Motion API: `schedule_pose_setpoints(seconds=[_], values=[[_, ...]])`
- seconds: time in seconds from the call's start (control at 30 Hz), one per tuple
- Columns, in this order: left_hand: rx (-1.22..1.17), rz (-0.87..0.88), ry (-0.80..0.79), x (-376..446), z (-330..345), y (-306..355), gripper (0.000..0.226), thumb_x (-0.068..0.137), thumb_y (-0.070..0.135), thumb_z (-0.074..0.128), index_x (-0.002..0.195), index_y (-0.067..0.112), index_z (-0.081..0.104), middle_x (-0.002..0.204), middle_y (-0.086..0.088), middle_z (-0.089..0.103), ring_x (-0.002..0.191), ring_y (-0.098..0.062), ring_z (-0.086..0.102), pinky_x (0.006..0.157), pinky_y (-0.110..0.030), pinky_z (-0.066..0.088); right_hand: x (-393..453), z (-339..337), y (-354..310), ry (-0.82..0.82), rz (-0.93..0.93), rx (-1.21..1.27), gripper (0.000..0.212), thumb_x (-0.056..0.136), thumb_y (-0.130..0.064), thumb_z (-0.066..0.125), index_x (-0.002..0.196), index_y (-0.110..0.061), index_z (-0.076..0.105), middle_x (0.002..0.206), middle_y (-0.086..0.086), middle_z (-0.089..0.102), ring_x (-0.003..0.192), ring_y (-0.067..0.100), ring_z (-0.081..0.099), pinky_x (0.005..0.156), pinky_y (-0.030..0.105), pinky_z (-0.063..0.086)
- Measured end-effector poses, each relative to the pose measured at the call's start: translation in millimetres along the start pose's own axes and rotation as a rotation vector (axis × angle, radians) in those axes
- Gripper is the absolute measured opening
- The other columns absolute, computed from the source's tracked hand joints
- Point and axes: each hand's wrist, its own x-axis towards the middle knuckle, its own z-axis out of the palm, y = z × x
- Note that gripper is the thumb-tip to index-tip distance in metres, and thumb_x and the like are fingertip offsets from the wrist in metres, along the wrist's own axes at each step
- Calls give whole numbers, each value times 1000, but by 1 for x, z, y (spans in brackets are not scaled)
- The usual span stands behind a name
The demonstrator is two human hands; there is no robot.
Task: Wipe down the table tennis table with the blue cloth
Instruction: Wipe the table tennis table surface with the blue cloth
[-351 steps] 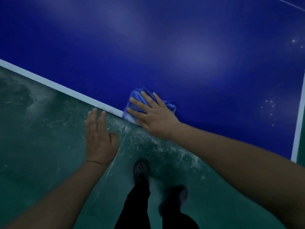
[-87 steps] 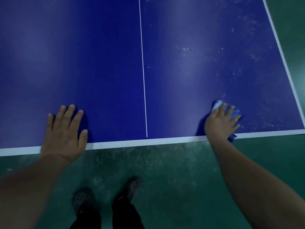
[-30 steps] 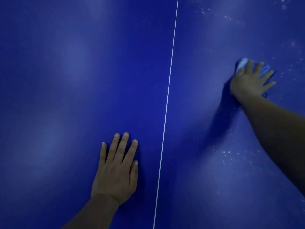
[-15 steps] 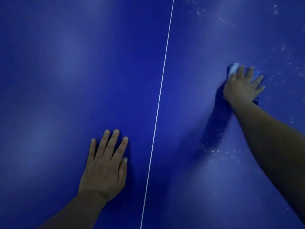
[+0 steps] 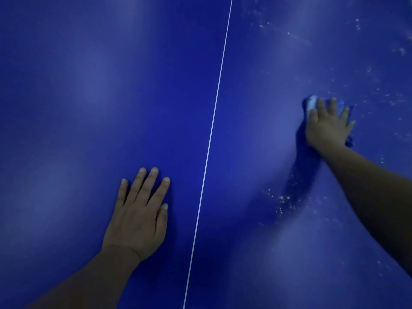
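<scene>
While right hand presses blue cloth flat-fingered | left hand flat on table

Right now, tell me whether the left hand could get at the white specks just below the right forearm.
Probably yes. The left hand lies flat beside the centre line, and only bare table separates it from the specks. The right hand presses the cloth farther up.
</scene>
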Motion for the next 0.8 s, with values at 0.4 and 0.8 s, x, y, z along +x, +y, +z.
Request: schedule_pose_setpoints(seconds=[0.4,0.8], values=[[-34,-9,18,0,-1,-1,58,102,37,22,155,18,35,166,-4,22,156,-22,7,124,-52,5,-120,21,11,-48,-1159,-210,46,106,-38,22,145,-20,40,155,13,42,144,46,32,113,68,25],[-42,-25,10,-1,0,0,59,101,38,21,155,18,36,166,-4,21,156,-21,6,124,-50,2,-243,16,24,-151,-1345,-126,46,105,-42,33,149,-31,42,162,2,29,149,41,23,119,60,16]])
